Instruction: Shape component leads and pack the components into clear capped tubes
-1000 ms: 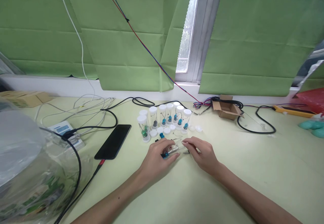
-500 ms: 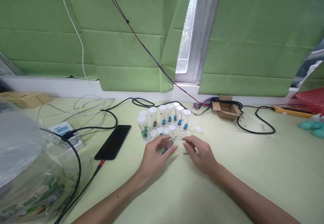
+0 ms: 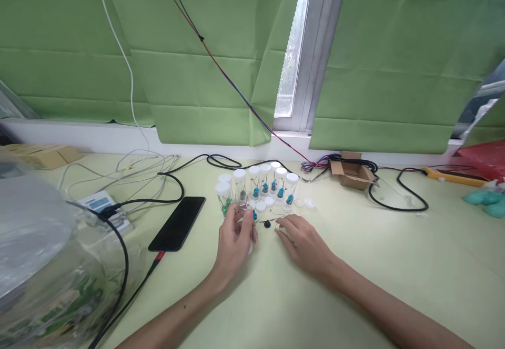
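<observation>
My left hand (image 3: 233,238) is closed around a clear plastic vial, its rim (image 3: 243,206) showing above the fingers. A small black round part (image 3: 267,224) with thin metal leads lies on the table between my hands. My right hand (image 3: 302,239) rests just right of it, fingertips bent together around something too small to make out. Behind my hands stand several clear vials with white caps, such as the vial (image 3: 291,191) at the right end; they hold blue, green or dark parts with metal leads. Loose white caps (image 3: 269,201) lie in front of them.
A black phone (image 3: 177,224) with a plugged-in cable lies to the left, near a white power strip (image 3: 100,204). A large clear plastic bag (image 3: 35,265) fills the left edge. Behind are black cables (image 3: 221,160) and a small open cardboard box (image 3: 353,173).
My left hand has shifted left and turned with the vial. The small black part now shows on the table between my hands. My right hand has moved slightly left and lower.
</observation>
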Tool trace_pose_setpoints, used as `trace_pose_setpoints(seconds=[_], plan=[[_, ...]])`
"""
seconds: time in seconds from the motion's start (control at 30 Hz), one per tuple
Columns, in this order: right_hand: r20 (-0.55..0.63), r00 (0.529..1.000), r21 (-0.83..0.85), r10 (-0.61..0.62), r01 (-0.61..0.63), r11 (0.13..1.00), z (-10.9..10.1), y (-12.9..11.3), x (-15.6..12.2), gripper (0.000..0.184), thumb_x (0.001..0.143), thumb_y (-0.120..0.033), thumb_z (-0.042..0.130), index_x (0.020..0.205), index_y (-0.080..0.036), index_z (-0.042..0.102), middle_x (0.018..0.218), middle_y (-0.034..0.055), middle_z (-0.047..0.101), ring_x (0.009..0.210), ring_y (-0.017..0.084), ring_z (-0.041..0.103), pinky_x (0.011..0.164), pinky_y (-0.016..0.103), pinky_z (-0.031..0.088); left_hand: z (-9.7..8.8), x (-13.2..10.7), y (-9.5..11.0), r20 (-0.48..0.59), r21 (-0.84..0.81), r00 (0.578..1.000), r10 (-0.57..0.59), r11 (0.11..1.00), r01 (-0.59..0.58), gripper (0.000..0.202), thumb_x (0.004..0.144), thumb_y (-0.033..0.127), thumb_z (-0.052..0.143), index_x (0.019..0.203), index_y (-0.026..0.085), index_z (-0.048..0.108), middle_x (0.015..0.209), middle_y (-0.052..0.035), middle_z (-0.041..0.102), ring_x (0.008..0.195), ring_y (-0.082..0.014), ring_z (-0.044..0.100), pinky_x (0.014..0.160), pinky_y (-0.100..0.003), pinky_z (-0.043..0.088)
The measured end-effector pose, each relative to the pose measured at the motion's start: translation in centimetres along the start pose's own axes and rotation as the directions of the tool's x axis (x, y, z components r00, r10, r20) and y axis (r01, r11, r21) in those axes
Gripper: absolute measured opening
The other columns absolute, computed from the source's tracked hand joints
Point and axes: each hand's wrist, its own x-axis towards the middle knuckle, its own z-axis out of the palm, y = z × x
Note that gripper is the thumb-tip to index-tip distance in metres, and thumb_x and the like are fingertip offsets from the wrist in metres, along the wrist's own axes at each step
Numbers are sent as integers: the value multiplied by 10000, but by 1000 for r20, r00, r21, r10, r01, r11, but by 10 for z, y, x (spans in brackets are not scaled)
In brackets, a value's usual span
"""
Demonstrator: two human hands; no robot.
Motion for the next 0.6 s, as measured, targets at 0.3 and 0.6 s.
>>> trace_pose_setpoints(seconds=[0.3,0.6], plan=[[128,989,-44,76,-71,997,3,1,49,218,973,-130,430,1123,-168,584,1042,99,643,940,209,620,780,309,489,3,1,-9,59,-59,994,-96,993,99,266,938,468,471,834,223,467,623,63,511,398,-80,479,394,-198,390],[276,953,-187,127,-77,979,22,3,86,135,908,-89,512,874,-168,616,942,74,640,800,189,638,585,242,366,3,0,-12,70,-34,993,-95,995,98,280,929,480,482,820,222,459,517,81,471,369,-92,462,377,-198,341]])
